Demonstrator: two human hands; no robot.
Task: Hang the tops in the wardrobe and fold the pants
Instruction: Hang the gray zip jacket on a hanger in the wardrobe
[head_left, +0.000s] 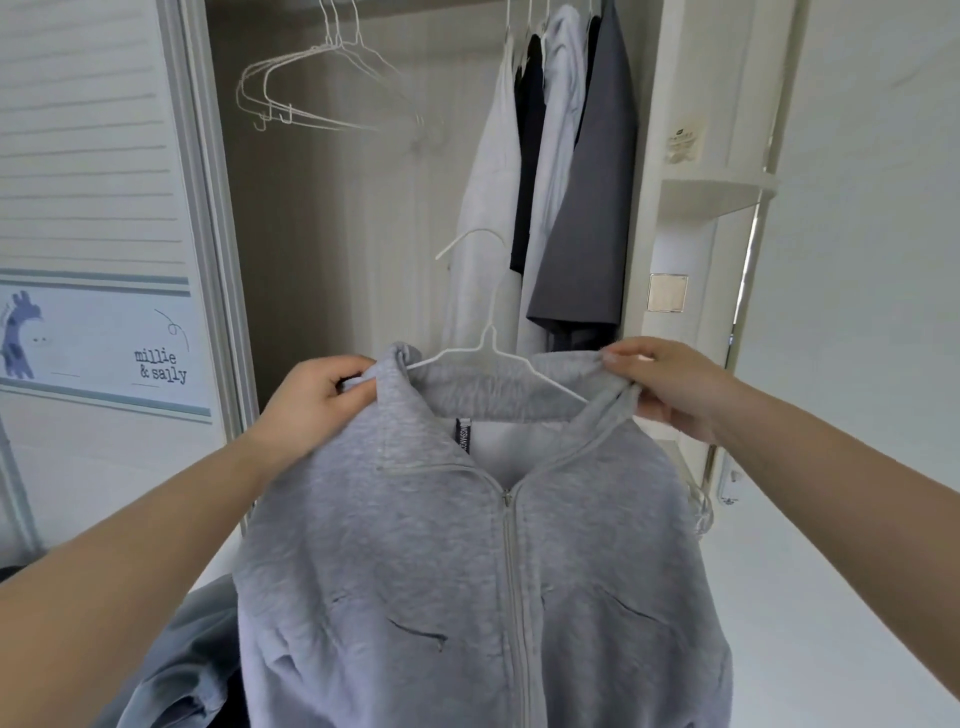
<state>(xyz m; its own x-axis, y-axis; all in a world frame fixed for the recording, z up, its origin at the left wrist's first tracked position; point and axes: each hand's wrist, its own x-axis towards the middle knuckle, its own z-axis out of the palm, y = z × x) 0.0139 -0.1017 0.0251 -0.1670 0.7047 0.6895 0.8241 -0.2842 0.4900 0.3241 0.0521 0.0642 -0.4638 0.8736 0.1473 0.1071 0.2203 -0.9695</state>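
Left hand (311, 400): fingers curled, gripping left side of collar of grey zip sweatshirt (467, 571). Right hand (670, 387): fingers pinching right side of collar. Sweatshirt held up before open wardrobe (337, 234), white hanger (491, 345) inside neck, hook free. Sweatshirt hem cut off at bottom edge. Neck label text illegible. Dark garment (171, 670) lower left, partly hidden.

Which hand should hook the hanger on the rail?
Probably the right hand: it grips the grey zip-up jacket nearer the hung clothes. The white hanger hook sits between both hands.
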